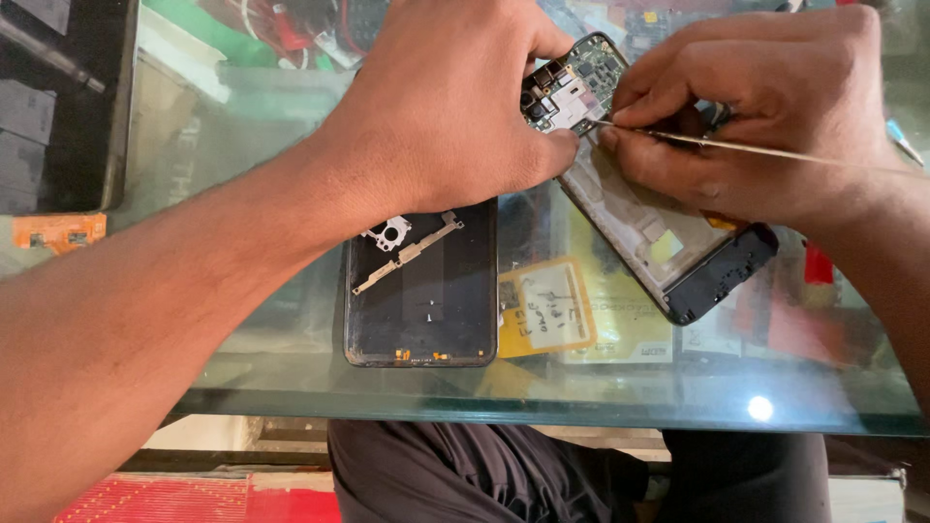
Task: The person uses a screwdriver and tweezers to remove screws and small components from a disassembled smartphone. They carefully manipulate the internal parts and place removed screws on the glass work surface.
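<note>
The right hand [765,107] is closed in a pinch on a thin metal probe [736,145], whose tip rests at the edge of the white bracket beside the circuit board [581,82] of an opened phone [649,194]. The left hand [455,97] is curled around the upper end of that phone, thumb and fingertips pressing it steady, so both hands are clenched on what they hold. The phone lies tilted across the glass table [242,145], its dark lower end pointing toward the person. A slip seems the main risk: the probe is slender and held far from its tip, so a little too much pressure could make it skid across the board and scratch or lift a small part, or jab the left thumb just beside it. The phone could also pivot on the smooth glass if the left grip eases. Near the left wrist lies a detached black back cover [421,291], with a small white bracket [389,232] and a thin metal strip [407,254] resting loose on it. An orange flex piece [58,230] sits well apart at the left edge.
</note>
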Motion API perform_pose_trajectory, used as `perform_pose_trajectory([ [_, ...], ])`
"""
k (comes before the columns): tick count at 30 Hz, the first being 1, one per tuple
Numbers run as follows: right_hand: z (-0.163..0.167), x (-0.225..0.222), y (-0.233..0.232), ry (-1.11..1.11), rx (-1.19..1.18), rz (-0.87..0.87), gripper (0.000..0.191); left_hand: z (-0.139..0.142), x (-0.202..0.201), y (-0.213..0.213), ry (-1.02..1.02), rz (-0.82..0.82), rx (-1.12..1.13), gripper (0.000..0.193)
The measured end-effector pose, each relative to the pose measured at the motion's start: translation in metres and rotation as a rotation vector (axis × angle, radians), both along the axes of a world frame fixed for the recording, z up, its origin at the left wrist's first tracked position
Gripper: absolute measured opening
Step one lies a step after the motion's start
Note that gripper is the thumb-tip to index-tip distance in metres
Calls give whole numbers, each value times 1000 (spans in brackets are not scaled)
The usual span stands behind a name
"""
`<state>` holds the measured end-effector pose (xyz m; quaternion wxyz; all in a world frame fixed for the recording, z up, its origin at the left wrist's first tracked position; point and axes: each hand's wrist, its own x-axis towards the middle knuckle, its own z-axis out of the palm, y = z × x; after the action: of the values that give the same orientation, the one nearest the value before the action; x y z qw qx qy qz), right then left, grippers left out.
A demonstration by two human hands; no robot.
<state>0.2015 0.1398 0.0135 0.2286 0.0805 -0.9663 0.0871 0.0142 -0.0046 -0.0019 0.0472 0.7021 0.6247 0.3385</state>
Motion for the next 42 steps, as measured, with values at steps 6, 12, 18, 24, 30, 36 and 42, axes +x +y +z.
perform_pose_trajectory([
  [6,1,2,2,-19,-8,20,20,0,1,-1,21,-13,23,22],
  [12,1,3,-2,-63,-61,4,20,1,2,-1,3,13,4,23],
  [18,0,5,-5,-42,-55,-6,20,1,2,-2,30,15,-10,23],
  [24,-2,4,-6,47,117,48,24,-3,0,-1,75,4,13,22],
  [30,1,1,-11,83,265,56,24,-12,-3,1,148,20,132,41],
  [36,3,2,-16,82,390,43,25,-19,-4,0,156,67,88,44],
  [42,-6,11,-3,143,520,39,22,-17,-5,2,143,62,109,51],
])
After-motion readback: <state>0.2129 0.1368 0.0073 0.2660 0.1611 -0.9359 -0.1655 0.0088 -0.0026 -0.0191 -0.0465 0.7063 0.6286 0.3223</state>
